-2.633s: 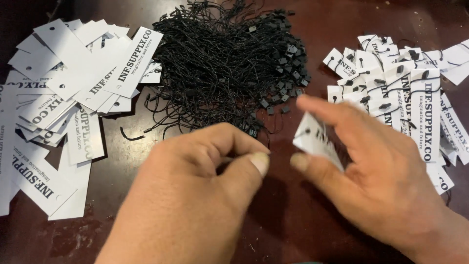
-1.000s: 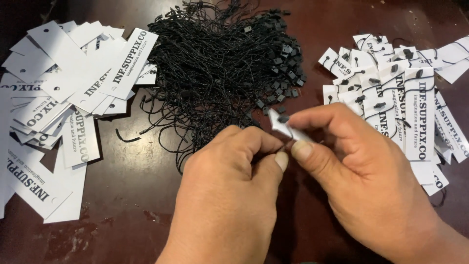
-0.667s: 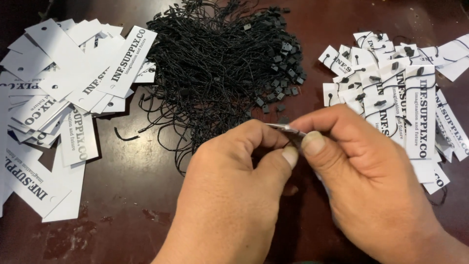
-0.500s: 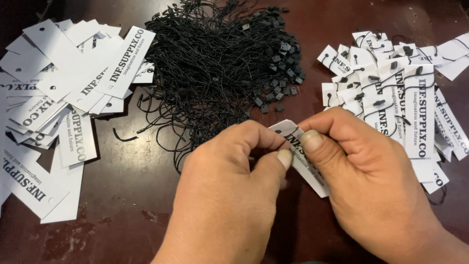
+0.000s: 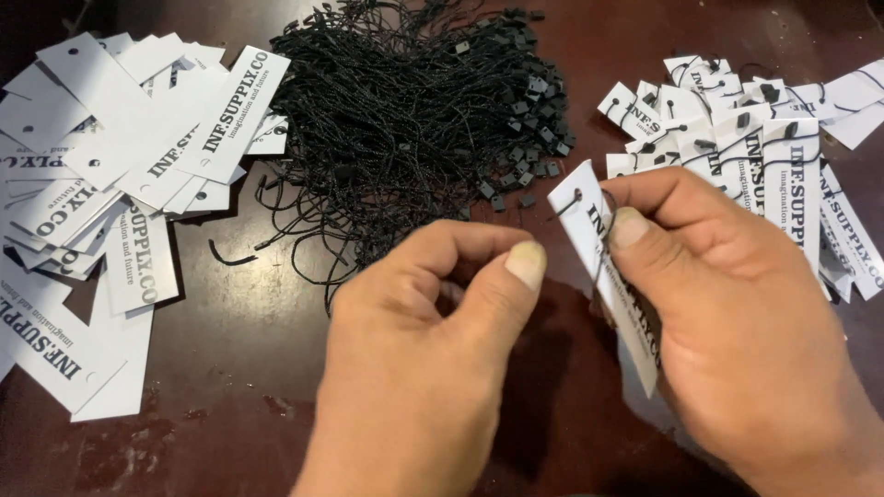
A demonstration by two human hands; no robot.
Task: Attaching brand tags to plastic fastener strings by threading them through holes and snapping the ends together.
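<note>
My right hand [image 5: 737,313] pinches a white paper tag [image 5: 603,258] with dark print between thumb and fingers. A thin black string [image 5: 599,241] runs through the hole near the tag's top corner and down its face. My left hand [image 5: 433,340] is curled just left of the tag, thumb and forefinger pressed together; whether it pinches the string's end is hidden. Both hands hover over a dark reddish-brown table [image 5: 230,396].
A big tangled heap of black strings with small plastic clasps [image 5: 414,120] lies at the top middle. Loose white tags without strings [image 5: 120,184] are spread at the left. White tags with strings attached [image 5: 755,138] are piled at the right.
My right hand turned the tag from edge-on to face-up, and the string now shows through its hole. My left hand drew slightly away from the tag.
</note>
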